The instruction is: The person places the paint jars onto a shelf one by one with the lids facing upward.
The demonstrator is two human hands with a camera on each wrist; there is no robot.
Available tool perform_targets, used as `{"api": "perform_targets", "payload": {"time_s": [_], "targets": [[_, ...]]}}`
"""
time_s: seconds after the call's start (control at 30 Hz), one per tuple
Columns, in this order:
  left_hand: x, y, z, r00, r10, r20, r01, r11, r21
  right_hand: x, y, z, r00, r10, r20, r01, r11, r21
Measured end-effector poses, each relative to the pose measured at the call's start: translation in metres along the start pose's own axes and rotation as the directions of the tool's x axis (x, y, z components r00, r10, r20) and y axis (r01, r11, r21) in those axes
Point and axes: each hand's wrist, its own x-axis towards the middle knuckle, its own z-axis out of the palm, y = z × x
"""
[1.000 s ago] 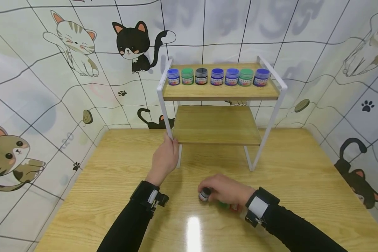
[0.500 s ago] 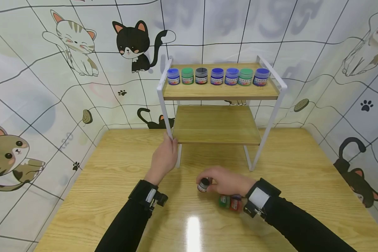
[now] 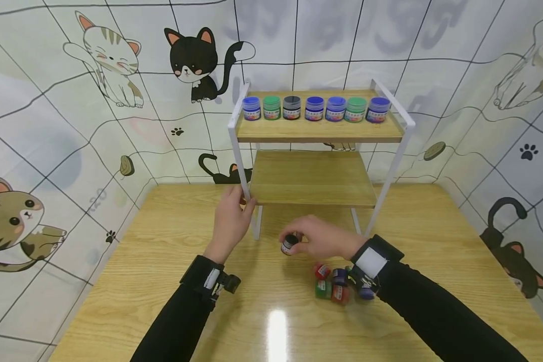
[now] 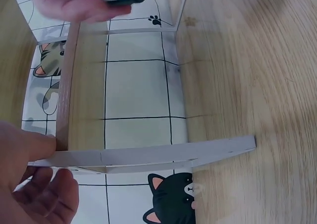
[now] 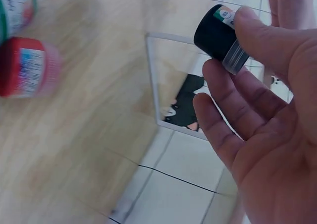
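Observation:
A small paint jar with a black lid (image 3: 289, 243) is pinched between the thumb and fingers of my right hand (image 3: 322, 238). It hangs tilted above the table, in front of the shelf's lower board. The right wrist view shows the black jar (image 5: 217, 34) close up, the thumb on its label side. My left hand (image 3: 230, 218) holds the left white leg of a two-tier shelf rack (image 3: 314, 176). In the left wrist view its thumb lies at the board's corner, fingers curled under the white frame (image 4: 143, 153).
Several paint jars stand in a row on the upper board (image 3: 317, 132), with blue, green and black lids. Loose on the table (image 3: 199, 322) near my right wrist lie more jars, including a green jar (image 3: 323, 289) and a red jar (image 3: 340, 294). A cat-print backdrop surrounds the table.
My right hand has lifted the black jar and moved it toward the rack, uncovering the loose jars on the table. My left hand has shifted slightly at the rack's leg.

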Motion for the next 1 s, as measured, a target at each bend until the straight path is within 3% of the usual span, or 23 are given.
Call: {"api": "perform_targets", "payload": {"time_s": [0.2,0.47,0.57,0.77,1.0], "targets": [[0.003,-0.002,0.0,1.0,0.028,0.0,-0.028,0.999,-0.039,0.01,-0.011,-0.022,0.998,0.059,0.0,-0.059,0.997,-0.047],[0.001,-0.005,0.003,0.997,0.072,-0.019,-0.073,0.996,-0.059,0.029,-0.023,-0.056,0.998,0.017,-0.057,-0.022,0.996,-0.089],[0.001,-0.004,0.002,0.997,0.076,-0.009,-0.077,0.995,-0.059,0.038,-0.025,-0.064,0.996,0.039,-0.075,-0.045,0.995,-0.083],[0.001,-0.005,0.002,0.997,0.077,0.0,-0.077,0.995,-0.065,0.056,-0.025,-0.07,0.987,0.129,-0.096,-0.132,0.991,-0.032],[0.004,-0.006,0.005,0.996,0.084,0.008,-0.083,0.994,-0.07,0.075,-0.022,-0.069,0.982,0.12,-0.145,-0.131,0.989,-0.068]]}}
